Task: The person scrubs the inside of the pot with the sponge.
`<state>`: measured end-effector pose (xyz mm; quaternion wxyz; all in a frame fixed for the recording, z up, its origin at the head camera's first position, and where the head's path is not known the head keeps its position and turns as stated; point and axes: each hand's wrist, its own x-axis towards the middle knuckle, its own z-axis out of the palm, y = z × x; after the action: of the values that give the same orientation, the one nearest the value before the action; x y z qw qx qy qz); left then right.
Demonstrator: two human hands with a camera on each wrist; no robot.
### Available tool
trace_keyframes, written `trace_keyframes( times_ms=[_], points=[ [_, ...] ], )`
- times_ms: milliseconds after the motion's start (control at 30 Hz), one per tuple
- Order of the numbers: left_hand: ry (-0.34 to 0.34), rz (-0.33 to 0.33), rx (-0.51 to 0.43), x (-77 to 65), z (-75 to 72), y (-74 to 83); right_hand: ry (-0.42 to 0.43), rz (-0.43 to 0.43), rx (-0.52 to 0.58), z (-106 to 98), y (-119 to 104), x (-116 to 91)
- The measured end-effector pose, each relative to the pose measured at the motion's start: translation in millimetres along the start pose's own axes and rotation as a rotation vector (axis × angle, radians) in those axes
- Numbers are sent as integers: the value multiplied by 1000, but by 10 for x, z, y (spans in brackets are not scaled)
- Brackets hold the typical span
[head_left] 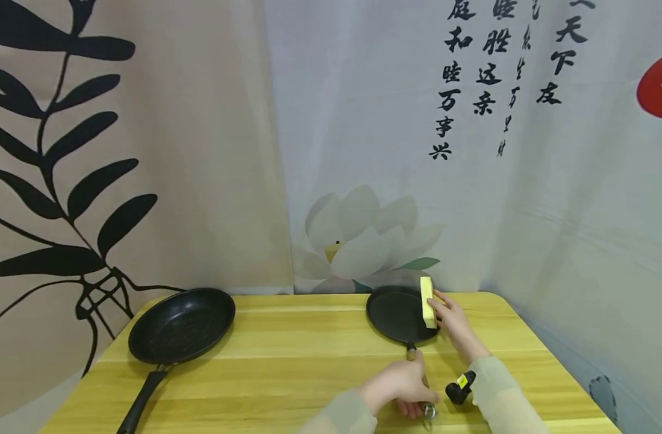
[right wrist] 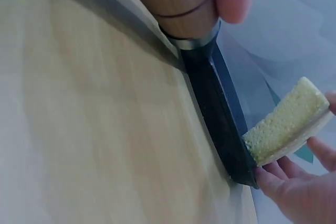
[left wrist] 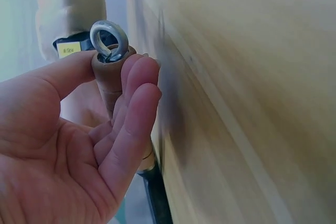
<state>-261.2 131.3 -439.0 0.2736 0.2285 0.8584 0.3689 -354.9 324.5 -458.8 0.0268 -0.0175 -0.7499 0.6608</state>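
A small flat black pan sits toward the back right of the table. Its wooden handle, tipped with a metal ring, points toward me. My left hand grips that handle near its ring end, thumb on one side and curled fingers on the other. In my right hand is a yellow sponge, pinched between thumb and fingers and standing on edge at the pan's right side. The right wrist view shows the sponge's lower end right at the pan's rim, with fingertips beside it.
A larger black frying pan stands on the left of the wooden table, its black handle toward the near edge. A black device with a yellow label is at my right wrist. A printed curtain hangs behind the table.
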Motion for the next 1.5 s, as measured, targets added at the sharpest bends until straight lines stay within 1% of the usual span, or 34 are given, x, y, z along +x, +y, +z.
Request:
trace_keyframes(
  times_ms=[167,267,400,500,600,767,867,1033,1100,1233,1367,1500],
  points=[
    [7,-27,-2,102,48,60,19,10,-16,-61,-1,45],
    [28,-33,-3,146,82,98,27,7,-34,-94,-2,69],
    [64,-45,-8,171,139,169,29,-4,-75,-134,-10,85],
    [69,-56,-13,185,177,227,24,-14,-106,-162,-22,87],
    [71,-61,-1,193,212,268,18,-23,-114,-186,-40,77],
    [74,-64,19,215,239,275,13,-18,-125,-217,-43,87],
    [65,-52,-19,207,225,243,8,-15,-141,-218,-37,113],
    [46,23,-90,128,122,131,-12,-18,-174,-178,-72,117],
    [47,63,-80,82,58,93,-19,-21,-188,-170,-102,109],
    [73,126,-20,-32,-90,20,-41,-25,-218,-169,-175,124],
    [104,165,8,-187,-260,-79,-76,-44,-241,-129,-308,153],
    [127,194,-2,-378,-429,-219,-121,-70,-246,8,-445,160]
  ],
)
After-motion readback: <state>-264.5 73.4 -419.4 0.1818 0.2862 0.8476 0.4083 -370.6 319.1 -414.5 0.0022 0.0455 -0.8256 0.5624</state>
